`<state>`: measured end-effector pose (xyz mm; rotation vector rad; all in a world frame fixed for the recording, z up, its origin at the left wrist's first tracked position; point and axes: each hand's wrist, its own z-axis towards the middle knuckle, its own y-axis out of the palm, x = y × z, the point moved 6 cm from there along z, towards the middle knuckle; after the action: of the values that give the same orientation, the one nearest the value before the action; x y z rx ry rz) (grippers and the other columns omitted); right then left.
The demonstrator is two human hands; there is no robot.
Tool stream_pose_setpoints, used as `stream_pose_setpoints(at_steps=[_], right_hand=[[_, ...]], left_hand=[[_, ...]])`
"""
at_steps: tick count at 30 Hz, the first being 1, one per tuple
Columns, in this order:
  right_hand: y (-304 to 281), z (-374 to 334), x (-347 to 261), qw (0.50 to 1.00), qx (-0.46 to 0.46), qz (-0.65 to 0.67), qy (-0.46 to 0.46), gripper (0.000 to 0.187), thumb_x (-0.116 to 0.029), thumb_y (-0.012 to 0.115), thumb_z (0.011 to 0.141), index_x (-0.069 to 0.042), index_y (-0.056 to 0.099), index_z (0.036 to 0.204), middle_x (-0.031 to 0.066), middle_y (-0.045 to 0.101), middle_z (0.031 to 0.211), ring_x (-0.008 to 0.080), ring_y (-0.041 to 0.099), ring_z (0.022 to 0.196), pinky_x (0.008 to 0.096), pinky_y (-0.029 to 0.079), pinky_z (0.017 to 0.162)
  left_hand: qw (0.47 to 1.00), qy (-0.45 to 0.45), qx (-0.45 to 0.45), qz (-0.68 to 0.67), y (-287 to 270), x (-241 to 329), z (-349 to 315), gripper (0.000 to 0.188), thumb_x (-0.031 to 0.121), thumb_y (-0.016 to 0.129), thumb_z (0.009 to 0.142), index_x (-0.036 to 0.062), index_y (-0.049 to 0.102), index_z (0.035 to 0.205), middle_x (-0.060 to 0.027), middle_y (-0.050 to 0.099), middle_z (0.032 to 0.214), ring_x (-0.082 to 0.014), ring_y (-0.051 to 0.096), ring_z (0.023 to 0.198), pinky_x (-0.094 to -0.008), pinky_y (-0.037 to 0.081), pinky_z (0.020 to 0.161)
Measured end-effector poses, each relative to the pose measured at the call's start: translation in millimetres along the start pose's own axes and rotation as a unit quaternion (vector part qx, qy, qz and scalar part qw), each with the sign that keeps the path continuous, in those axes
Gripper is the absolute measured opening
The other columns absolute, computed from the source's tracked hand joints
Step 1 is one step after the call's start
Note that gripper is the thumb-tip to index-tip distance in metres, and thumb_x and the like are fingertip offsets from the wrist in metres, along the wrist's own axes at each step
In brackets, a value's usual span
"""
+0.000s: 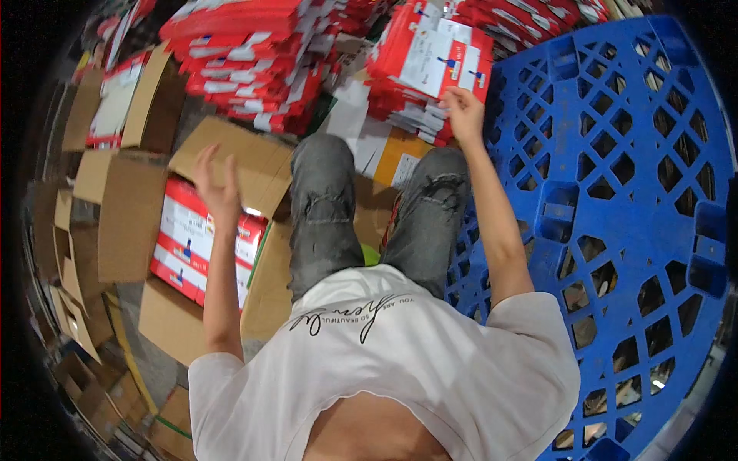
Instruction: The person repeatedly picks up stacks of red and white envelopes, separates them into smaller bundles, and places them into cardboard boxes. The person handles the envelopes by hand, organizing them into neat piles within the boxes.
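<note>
My left hand (217, 184) is raised with its fingers apart and holds nothing. It hovers over an open cardboard box (173, 323) in which flat red-and-white packages (184, 230) lie. My right hand (466, 117) reaches forward to a stack of the same flat packages (419, 58). Its fingers are bent together at the near right corner of the top package, seeming to pinch the edge. The fingertips are partly hidden. The stack rests on a white and orange carton (370, 138) beyond my knees.
A taller pile of red-and-white packages (246, 69) stands far left of centre, with more piles (530, 23) behind. At left are another open box (146, 100) and several brown cartons (77, 307). A large blue plastic pallet (538, 207) fills the right side.
</note>
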<state>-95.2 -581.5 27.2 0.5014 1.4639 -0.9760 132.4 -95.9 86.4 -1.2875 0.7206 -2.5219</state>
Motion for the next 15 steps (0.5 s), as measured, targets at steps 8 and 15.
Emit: stream_pose_setpoints(at_steps=[8, 15], right_hand=[[-128.1, 110.8, 116.2, 0.972, 0.164, -0.151, 0.071, 0.058, -0.034, 0.079, 0.088, 0.0, 0.065, 0.132, 0.0195, 0.076, 0.103, 0.0275, 0.073, 0.094, 0.0377, 0.056, 0.088], [-95.7, 132.0, 158.2, 0.982, 0.064, 0.001, 0.178, 0.063, -0.038, 0.081, 0.088, 0.004, 0.064, 0.132, 0.0182, 0.074, 0.115, 0.023, 0.07, 0.104, 0.0353, 0.054, 0.093]], left_hand=[[0.923, -0.016, -0.341, -0.175, 347.8, 61.0, 124.3, 0.039, 0.026, 0.077, 0.089, -0.0022, 0.072, 0.116, -0.0178, 0.074, 0.109, -0.0272, 0.07, 0.102, -0.0367, 0.053, 0.09], [0.873, -0.233, -0.404, -0.141, 534.7, 8.0, 167.3, 0.057, 0.034, 0.08, 0.086, -0.0114, 0.069, 0.119, -0.0211, 0.075, 0.11, -0.0269, 0.075, 0.097, -0.0386, 0.059, 0.085]])
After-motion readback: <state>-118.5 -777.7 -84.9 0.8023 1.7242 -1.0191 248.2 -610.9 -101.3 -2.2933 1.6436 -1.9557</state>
